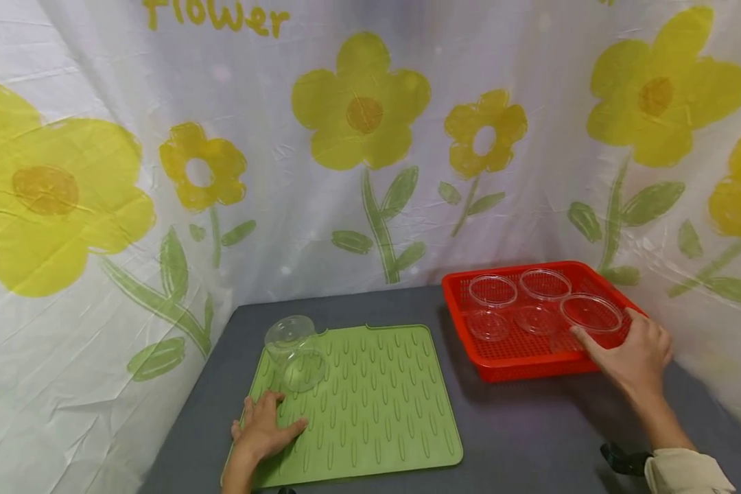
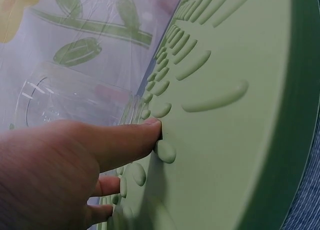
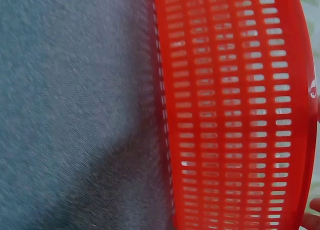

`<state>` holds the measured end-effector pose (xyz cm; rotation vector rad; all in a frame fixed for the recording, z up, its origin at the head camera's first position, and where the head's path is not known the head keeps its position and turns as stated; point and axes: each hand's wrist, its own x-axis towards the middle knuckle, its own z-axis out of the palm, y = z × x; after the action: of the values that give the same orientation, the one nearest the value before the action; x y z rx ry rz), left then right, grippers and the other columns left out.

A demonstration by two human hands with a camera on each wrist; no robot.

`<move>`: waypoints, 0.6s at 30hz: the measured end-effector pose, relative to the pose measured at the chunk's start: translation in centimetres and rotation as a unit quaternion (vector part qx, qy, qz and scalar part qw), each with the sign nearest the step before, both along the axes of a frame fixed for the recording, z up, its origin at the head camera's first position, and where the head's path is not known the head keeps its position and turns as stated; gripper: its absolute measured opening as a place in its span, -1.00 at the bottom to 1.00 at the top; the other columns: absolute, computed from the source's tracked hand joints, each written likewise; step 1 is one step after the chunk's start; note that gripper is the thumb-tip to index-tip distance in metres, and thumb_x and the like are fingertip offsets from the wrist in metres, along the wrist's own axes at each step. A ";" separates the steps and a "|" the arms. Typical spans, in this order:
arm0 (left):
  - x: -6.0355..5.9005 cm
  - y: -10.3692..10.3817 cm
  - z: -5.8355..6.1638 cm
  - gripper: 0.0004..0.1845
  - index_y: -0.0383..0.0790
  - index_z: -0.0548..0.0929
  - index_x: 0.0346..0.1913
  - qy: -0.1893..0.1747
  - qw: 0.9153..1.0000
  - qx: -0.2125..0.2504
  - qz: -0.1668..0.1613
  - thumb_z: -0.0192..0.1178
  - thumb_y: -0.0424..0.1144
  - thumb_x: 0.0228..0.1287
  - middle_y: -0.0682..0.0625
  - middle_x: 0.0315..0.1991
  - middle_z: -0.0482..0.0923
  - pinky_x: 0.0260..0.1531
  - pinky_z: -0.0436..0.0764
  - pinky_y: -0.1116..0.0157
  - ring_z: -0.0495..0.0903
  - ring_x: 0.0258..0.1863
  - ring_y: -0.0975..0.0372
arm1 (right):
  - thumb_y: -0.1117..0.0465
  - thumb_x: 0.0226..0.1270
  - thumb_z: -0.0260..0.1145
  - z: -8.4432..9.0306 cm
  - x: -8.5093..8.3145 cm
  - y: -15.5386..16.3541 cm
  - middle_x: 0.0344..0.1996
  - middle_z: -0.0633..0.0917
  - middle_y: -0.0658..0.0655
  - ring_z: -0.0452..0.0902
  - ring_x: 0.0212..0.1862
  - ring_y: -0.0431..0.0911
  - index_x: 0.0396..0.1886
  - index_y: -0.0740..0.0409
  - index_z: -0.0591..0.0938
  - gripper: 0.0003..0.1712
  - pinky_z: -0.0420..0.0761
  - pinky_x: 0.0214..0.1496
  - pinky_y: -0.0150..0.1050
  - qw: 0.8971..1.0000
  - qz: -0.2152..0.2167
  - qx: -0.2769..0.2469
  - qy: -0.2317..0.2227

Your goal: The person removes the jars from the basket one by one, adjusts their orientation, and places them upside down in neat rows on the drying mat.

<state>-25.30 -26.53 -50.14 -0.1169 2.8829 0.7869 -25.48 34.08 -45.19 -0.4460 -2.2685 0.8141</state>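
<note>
A clear plastic cup (image 1: 295, 353) stands mouth down on the green ridged mat (image 1: 395, 398), at its back left corner. My left hand (image 1: 262, 425) rests on the mat just in front of that cup, fingers spread and nothing held; the left wrist view shows its thumb (image 2: 132, 140) touching the ridges. At the right, my right hand (image 1: 636, 353) holds a clear cup (image 1: 591, 313) by its rim, thumb on the near left and fingers on the far right. That cup is mouth up over the red basket (image 1: 500, 370).
Two more clear cups, one at the left (image 1: 492, 291) and one beside it (image 1: 545, 285), stand mouth up in the basket's back part. The dark grey table (image 1: 463, 439) meets a white flower-painted curtain (image 1: 272, 226) behind and at both sides.
</note>
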 end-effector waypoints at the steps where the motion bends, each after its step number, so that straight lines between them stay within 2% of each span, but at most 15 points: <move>1: 0.1 0.0 -0.1 -0.07 -0.26 0.33 0.39 -0.001 1.000 0.004 0.002 0.32 0.34 0.20 -0.40 0.52 0.13 0.30 -0.17 -0.58 -0.27 0.54 -0.48 | -0.16 0.07 0.53 0.1 -0.1 0.1 0.29 0.42 0.57 0.16 0.35 0.46 0.45 0.39 0.33 0.10 0.10 0.27 0.44 1.000 0.001 0.003 -0.015; 6: 0.2 -0.1 -0.3 -0.06 -0.27 0.32 0.41 0.000 1.000 0.014 0.005 0.32 0.33 0.20 -0.39 0.56 0.05 0.30 -0.20 -0.58 -0.29 0.54 -0.47 | -0.35 0.10 0.45 0.6 -0.9 0.8 0.27 0.36 0.63 0.14 0.32 0.51 0.49 0.44 0.22 0.25 0.12 0.20 0.47 0.996 0.008 0.033 -0.087; 11: 0.3 0.0 -0.1 -0.04 -0.26 0.31 0.42 -0.001 1.000 0.010 0.005 0.31 0.35 0.19 -0.39 0.56 0.04 0.30 -0.21 -0.58 -0.30 0.54 -0.46 | -0.49 0.11 0.35 1.2 -1.5 1.3 0.15 0.36 0.70 0.14 0.23 0.58 0.37 0.55 0.27 0.29 0.11 0.16 0.49 0.987 0.021 0.069 -0.147; 18: 0.4 -0.1 -0.2 -0.04 -0.25 0.30 0.43 -0.003 1.000 0.017 0.009 0.31 0.35 0.20 -0.38 0.60 -0.05 0.32 -0.24 -0.56 -0.32 0.56 -0.43 | -0.57 0.11 0.28 1.7 -2.0 1.3 -0.02 0.35 0.71 0.17 0.07 0.57 0.19 0.62 0.31 0.29 0.13 -0.03 0.46 0.978 0.038 0.082 -0.189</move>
<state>-24.94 -26.58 -50.38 -0.1406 2.8652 0.8360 -27.47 35.42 -43.49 -0.4700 -2.6949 0.6096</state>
